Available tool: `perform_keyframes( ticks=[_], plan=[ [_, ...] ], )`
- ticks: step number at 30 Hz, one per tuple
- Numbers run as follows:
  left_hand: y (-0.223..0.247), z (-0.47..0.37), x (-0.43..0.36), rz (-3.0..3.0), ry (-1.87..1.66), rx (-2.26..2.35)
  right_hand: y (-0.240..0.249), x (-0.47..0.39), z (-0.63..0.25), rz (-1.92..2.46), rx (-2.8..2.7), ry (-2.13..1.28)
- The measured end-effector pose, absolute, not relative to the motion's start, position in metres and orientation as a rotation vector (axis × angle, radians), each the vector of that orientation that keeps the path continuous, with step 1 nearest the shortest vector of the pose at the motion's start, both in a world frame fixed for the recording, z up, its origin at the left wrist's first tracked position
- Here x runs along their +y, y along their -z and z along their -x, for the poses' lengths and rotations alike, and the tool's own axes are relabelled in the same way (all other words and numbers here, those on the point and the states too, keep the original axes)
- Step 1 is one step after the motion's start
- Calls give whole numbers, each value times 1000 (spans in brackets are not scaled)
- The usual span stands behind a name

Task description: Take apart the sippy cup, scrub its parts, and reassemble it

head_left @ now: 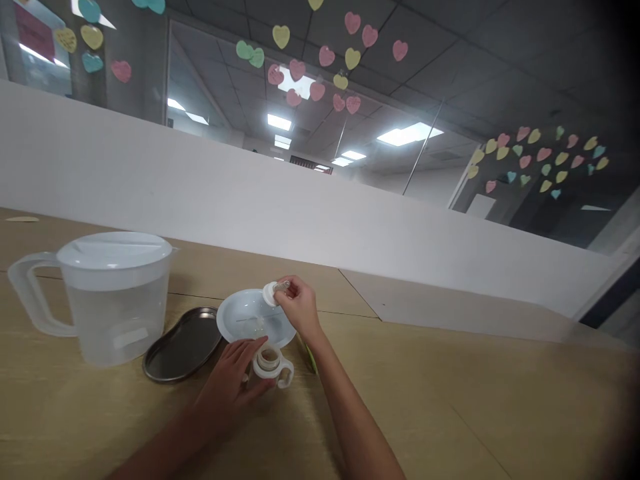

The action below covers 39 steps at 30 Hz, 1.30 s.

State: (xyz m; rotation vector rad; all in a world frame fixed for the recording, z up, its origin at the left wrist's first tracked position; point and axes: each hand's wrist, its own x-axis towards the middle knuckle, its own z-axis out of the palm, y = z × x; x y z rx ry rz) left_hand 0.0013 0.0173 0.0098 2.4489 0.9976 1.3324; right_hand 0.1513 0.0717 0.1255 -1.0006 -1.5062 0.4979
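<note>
My left hand (233, 373) curls round a small open bottle with white handles (267, 365), near the pale blue oval bowl (240, 319); right hand (299, 305) pinches a round white cap (270, 293) over the bowl's edge

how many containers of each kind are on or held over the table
Translucent plastic pitcher with white lid: 1
Grey metal kidney-shaped tray: 1
Pale blue shallow bowl: 1
Open plastic bottle with white handle: 1
Total: 4

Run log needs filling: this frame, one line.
left hand: on open bottle | right hand: white cap | bowl: behind bottle | kidney tray: left
</note>
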Motion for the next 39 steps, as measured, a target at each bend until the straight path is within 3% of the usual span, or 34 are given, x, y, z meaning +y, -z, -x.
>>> perform_keyframes(
  ticks=[8, 13, 19, 27, 39],
  plan=[
    [-10, 10, 20, -2407, -1476, 932, -116, 70, -158, 1082, -1808, -376],
    [-16, 14, 24, -2156, -1730, 1051, -117, 60, -153, 1043, -2056, -431],
    [-24, 16, 26, -1992, -1703, 1134, -122, 44, -136, 902, -2152, -573],
    [-20, 16, 28, -2007, -1883, 1188, -125, 35, -124, 827, -2214, -291],
    [-26, 13, 20, -2350, -2022, 990, -136, 39, -139, 763, -2023, -1132]
  ],
)
